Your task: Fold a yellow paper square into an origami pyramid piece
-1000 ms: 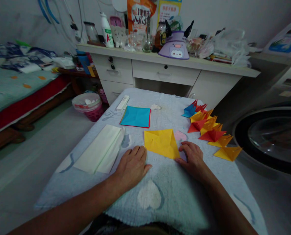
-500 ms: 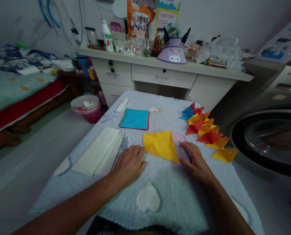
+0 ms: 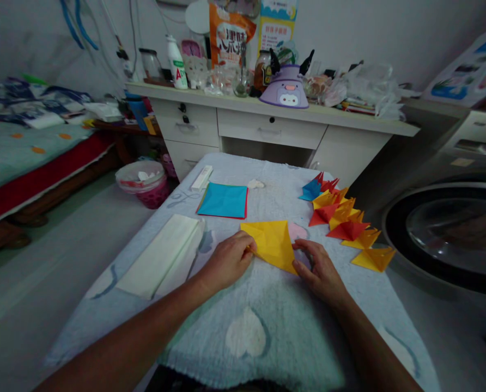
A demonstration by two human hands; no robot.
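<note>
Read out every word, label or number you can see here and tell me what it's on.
"A" in red, rest unclear: white bottle on the desk.
Large white characters: orange bag, too blurred to read.
Small print: yellow poster behind the desk, too small to read.
Folded yellow paper: no text.

dim indoor light; soft shadows | wide-angle bending at edges; corners slightly blurred
</note>
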